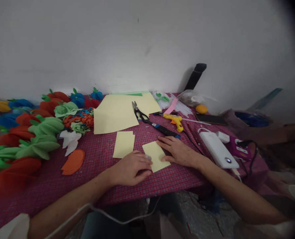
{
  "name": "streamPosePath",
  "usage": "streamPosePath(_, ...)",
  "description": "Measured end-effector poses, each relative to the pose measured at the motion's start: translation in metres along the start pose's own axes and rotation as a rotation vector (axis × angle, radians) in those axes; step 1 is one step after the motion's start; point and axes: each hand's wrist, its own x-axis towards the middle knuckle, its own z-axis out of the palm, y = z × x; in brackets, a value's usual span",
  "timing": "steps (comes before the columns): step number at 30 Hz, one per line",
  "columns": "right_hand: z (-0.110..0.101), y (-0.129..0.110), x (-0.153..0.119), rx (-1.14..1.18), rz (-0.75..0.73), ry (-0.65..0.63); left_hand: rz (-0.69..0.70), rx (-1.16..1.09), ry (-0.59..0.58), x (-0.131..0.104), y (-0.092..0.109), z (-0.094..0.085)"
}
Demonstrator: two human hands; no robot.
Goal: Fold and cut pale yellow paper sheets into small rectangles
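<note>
A pale yellow paper piece [155, 152] lies flat on the checked tablecloth between my hands. My left hand [131, 168] rests at its left edge, fingers bent and together, with a small whitish thing [148, 157] at the fingertips, too blurred to name. On the paper's right edge, my right hand [178, 151] lies with its fingers apart, holding nothing. More small yellow pieces [123, 144] lie overlapped just beyond my left hand. Behind them are large yellow sheets [114, 113] with black-handled scissors [140, 114] on top.
A yellow glue gun [176, 121], a dark-handled tool [165, 129] and a white power bank [218, 149] lie to the right, with cables. Colourful felt shapes [45, 127], scraps [80, 120] and an orange piece [74, 161] fill the left. A white cord [112, 218] crosses below the table edge [147, 193].
</note>
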Motion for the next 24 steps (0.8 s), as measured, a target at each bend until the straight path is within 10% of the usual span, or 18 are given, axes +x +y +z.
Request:
streamPosePath(6,-0.002,-0.001,0.000,-0.001,0.006,-0.001,-0.159,0.037,0.175,0.004,-0.003,-0.004)
streamPosePath(15,-0.002,-0.001,-0.001,0.014,-0.004,0.013,-0.216,0.194,-0.002,0.050,0.002,0.023)
streamPosePath(24,-0.012,-0.004,-0.014,0.110,-0.039,-0.057,-0.219,0.229,-0.002,0.044,-0.004,0.035)
